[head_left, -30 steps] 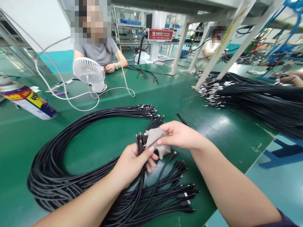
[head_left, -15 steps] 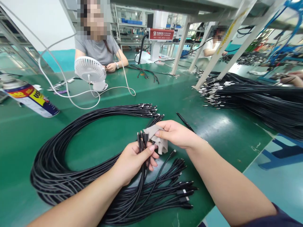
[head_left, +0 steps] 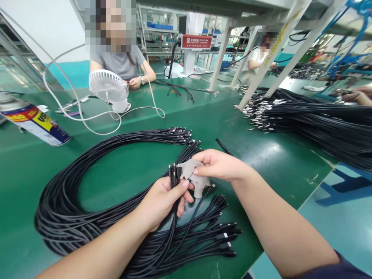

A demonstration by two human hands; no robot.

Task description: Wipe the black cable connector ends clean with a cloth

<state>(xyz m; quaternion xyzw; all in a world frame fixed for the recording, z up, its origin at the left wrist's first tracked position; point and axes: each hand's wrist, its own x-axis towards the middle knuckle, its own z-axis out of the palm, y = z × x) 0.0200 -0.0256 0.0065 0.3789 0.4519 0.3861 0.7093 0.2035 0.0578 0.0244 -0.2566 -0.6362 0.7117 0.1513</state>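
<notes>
My left hand (head_left: 171, 195) is closed around several black cables, their connector ends (head_left: 173, 172) standing up above my thumb. In my right hand (head_left: 216, 164) a crumpled grey cloth (head_left: 194, 174) is pinched between thumb and fingers. The cloth lies against the held connectors and hides part of them and some left fingertips. A large bundle of black cables (head_left: 58, 201) curves in a U on the green table, under and around my left forearm. More loose connector ends (head_left: 225, 235) fan out below my hands.
A spray can (head_left: 37, 122) stands at the left, near a white fan (head_left: 109, 85) with a looping white cord. Across the table (head_left: 139, 116) sits a person in grey (head_left: 120, 64). A black pen-like object (head_left: 223, 146) lies beyond my right hand. Another cable pile (head_left: 314, 116) fills the right.
My right hand and the cloth have shifted slightly down and right. My left hand stays on the cables, and the camera view has moved slightly.
</notes>
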